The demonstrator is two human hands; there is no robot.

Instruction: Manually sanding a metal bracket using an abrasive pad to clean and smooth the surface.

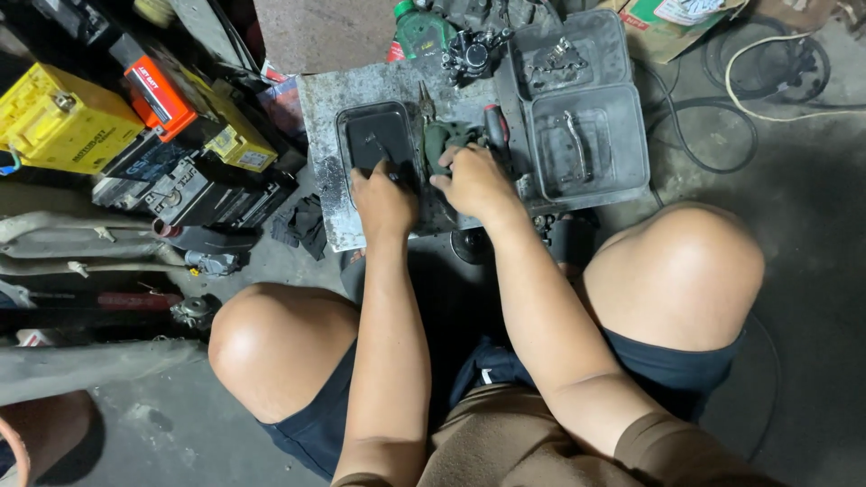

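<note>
Left hand (381,197) presses its fingers into the small black tray (374,137); right hand (474,180) grips a dark green part (444,137). Looks mid-cleaning; next needs a steady hold.

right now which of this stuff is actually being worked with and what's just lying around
In hand:
- left hand on the small black tray
- right hand on a dark green part
- grey work slab under both

Lying about:
- pliers
- red-handled screwdriver
- two grey trays
- yellow batteries
- green bottle
- cables
</note>
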